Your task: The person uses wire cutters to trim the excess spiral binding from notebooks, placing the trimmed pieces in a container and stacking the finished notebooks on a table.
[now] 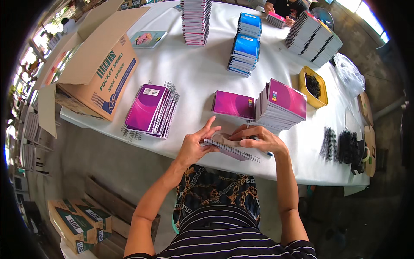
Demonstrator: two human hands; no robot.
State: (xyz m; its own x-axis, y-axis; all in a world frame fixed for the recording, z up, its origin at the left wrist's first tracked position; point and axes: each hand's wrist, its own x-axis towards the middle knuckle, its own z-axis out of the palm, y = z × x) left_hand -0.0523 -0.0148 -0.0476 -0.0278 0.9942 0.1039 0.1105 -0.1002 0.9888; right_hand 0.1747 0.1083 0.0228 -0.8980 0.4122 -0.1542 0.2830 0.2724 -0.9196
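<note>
Near the table's front edge I hold a small notebook with a dark spiral coil. The coil runs along its near edge and sticks out beyond the right end. My left hand is closed on the notebook's left end, thumb and fingers around the corner. Across its top lies my right hand, fingers bent. A slim dark tool with a blue end shows at that palm; its kind is mostly hidden. Just beyond lie a purple notebook and a stack of purple-covered notebooks.
Coil-bound purple notebooks lie left, beside an open cardboard box. Blue notebooks and tall stacks stand farther back. A yellow tray holds black coils; more coils lie right. Another person's hands hold a notebook across the table.
</note>
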